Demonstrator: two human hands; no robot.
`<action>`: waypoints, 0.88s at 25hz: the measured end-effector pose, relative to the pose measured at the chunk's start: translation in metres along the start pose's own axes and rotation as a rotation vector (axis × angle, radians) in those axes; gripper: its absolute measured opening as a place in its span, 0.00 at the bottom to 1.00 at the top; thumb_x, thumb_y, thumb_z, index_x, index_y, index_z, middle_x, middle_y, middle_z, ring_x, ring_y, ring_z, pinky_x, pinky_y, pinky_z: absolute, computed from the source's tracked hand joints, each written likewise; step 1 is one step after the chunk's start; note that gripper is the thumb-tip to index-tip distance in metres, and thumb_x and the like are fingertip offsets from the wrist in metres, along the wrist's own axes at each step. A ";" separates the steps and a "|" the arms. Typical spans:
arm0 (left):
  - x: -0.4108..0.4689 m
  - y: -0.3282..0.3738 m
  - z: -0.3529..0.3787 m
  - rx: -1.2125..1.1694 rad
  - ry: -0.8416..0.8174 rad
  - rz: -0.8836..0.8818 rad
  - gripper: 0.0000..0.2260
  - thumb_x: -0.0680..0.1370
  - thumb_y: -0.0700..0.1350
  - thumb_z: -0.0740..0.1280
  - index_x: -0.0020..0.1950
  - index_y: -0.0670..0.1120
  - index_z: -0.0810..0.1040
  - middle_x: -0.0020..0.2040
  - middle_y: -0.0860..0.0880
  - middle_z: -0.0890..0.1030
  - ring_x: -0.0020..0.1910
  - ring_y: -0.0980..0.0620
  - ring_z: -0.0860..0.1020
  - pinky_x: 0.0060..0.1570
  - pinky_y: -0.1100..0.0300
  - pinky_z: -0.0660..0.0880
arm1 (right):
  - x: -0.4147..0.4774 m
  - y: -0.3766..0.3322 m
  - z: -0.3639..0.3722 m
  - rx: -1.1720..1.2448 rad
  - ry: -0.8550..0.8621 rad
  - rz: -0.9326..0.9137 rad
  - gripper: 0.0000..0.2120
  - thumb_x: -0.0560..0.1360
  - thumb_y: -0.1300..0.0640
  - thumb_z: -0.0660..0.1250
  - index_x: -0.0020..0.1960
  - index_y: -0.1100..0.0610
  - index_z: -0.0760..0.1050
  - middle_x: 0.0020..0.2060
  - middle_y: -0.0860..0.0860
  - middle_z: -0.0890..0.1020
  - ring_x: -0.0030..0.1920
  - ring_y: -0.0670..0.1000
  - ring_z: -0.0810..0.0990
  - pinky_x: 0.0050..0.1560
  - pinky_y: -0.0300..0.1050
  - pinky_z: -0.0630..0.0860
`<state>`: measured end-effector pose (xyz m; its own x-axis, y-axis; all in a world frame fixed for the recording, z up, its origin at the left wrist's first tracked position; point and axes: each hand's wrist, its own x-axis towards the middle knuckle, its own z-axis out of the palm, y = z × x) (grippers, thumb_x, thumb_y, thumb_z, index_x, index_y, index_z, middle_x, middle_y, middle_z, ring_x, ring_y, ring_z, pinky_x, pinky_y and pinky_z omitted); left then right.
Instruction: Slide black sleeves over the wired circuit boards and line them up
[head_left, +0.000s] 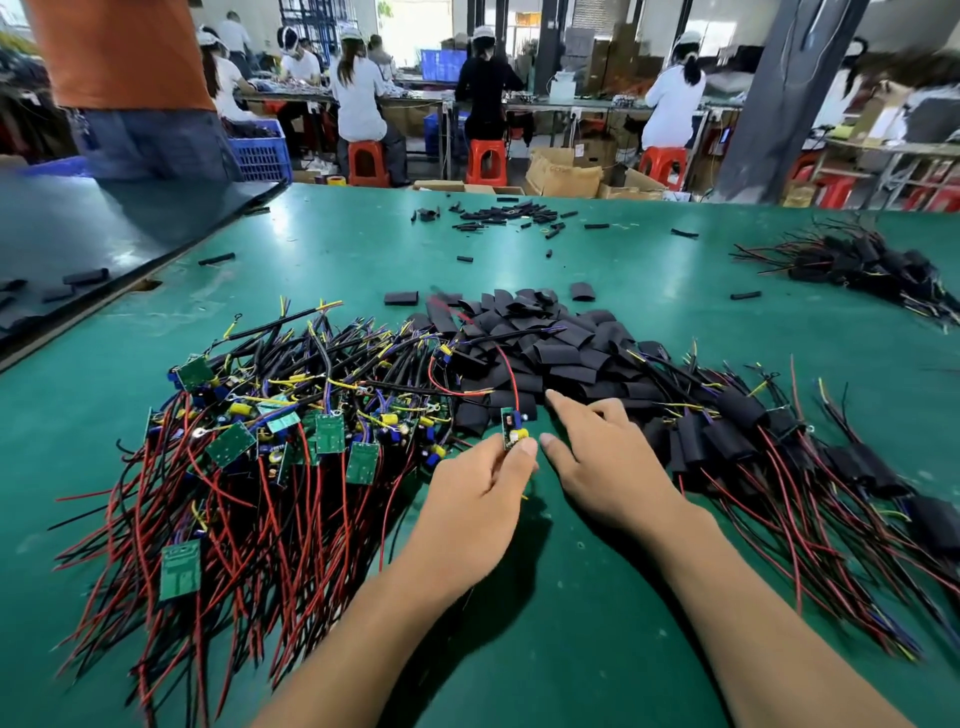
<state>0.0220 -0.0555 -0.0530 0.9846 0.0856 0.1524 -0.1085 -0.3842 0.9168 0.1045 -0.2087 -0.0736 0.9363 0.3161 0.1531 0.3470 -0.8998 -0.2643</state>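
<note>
**Board pinched, sleeves just ahead**

The left hand (478, 493) pinches 1 wired circuit board (511, 428) upright, just short of the heaped black sleeves (550, 348). The right hand (597, 457), fingers straight and holding nothing, lies at the heap's near edge. Unsleeved boards (270, 441) (a wire tangle) lie left and sleeved boards (743, 431) right, on the green table (571, 597).

- A green surface (571, 623) is carrying several heaps.
- Bare wired circuit boards (270, 441) are lying heaped at left.
- Black sleeves (545, 343) are lying piled centrally.
- Sleeved boards (753, 431) are lying at right.

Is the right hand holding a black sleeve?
No: the right hand reaches with straight, empty fingers toward the sleeve pile.
</note>
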 end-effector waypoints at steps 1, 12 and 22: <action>0.000 -0.001 0.000 0.038 0.037 0.029 0.16 0.83 0.50 0.61 0.43 0.40 0.76 0.25 0.54 0.69 0.27 0.56 0.65 0.31 0.63 0.64 | -0.001 0.000 -0.002 0.012 0.017 -0.014 0.24 0.83 0.47 0.58 0.77 0.51 0.63 0.72 0.47 0.72 0.68 0.55 0.65 0.66 0.54 0.67; 0.006 -0.004 -0.012 -0.269 -0.097 -0.122 0.20 0.82 0.55 0.61 0.41 0.44 0.84 0.26 0.50 0.73 0.24 0.54 0.69 0.27 0.66 0.66 | -0.006 -0.002 0.000 0.210 0.083 0.003 0.19 0.77 0.49 0.70 0.65 0.54 0.78 0.60 0.52 0.78 0.62 0.54 0.74 0.64 0.46 0.68; 0.013 -0.008 -0.014 -0.421 -0.119 -0.190 0.07 0.83 0.48 0.62 0.55 0.49 0.79 0.39 0.42 0.86 0.27 0.50 0.71 0.29 0.59 0.66 | -0.016 -0.018 -0.009 0.830 0.220 0.088 0.17 0.73 0.52 0.77 0.60 0.44 0.80 0.55 0.39 0.82 0.52 0.37 0.80 0.51 0.31 0.75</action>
<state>0.0338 -0.0384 -0.0532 0.9986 0.0030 -0.0533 0.0532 0.0363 0.9979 0.0831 -0.2003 -0.0630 0.9595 0.1135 0.2579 0.2817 -0.3808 -0.8807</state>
